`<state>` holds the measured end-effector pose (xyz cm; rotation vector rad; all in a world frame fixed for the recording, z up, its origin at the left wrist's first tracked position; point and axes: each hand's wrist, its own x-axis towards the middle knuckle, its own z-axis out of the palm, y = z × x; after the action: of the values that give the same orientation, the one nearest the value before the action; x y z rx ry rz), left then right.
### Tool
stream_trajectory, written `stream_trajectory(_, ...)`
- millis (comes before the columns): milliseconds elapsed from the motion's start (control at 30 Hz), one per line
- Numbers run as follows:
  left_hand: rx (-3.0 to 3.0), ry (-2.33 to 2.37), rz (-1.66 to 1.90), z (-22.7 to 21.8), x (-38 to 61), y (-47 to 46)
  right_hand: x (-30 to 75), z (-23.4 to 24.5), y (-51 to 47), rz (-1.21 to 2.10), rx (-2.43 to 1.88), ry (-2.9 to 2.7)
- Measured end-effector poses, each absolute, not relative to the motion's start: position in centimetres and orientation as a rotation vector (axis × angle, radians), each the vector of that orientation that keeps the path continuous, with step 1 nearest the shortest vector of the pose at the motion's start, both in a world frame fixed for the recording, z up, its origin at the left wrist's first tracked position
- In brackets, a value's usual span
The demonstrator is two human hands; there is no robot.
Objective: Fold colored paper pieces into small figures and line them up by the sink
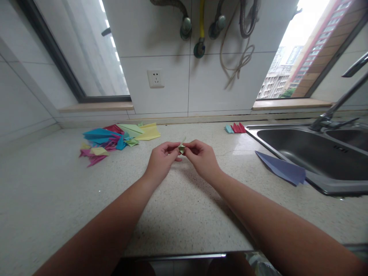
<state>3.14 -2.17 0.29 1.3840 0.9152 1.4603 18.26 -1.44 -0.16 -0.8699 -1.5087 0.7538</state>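
Note:
Over the middle of the speckled counter, my left hand (164,158) and my right hand (201,156) meet at a small pale green folded paper (181,148). Each hand pinches one side of it between thumb and fingers. A thin point of the paper sticks up above the fingertips. Its exact folded shape is too small to make out, and its sides are hidden by my fingers.
Left of my hands lies a pile of folded papers (115,135) in several colours. A purple paper plane (283,168) rests beside the steel sink (287,151) on the right. Small red and light blue folded papers (236,128) sit near the sink's back corner. A tiled wall stands behind.

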Motion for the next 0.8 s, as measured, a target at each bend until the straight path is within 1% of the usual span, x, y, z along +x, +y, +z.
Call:
stream_trajectory(333, 1.11, 0.757, 1.427, 0.3, 2.97, -1.94, 18.56, 0.2, -1.85, 0.582, -0.886, -1.58)
stream_trajectory(667, 1.067, 0.751, 1.447, 0.71, 2.73, -1.97, 18.44, 0.46, -1.31, 0.99, -0.692, -1.445)
stream_trajectory(800, 1.123, 0.755, 1.432, 0.84, 2.61, -2.01, 18.62, 0.67, -1.28, 1.031, -0.73, -1.465)
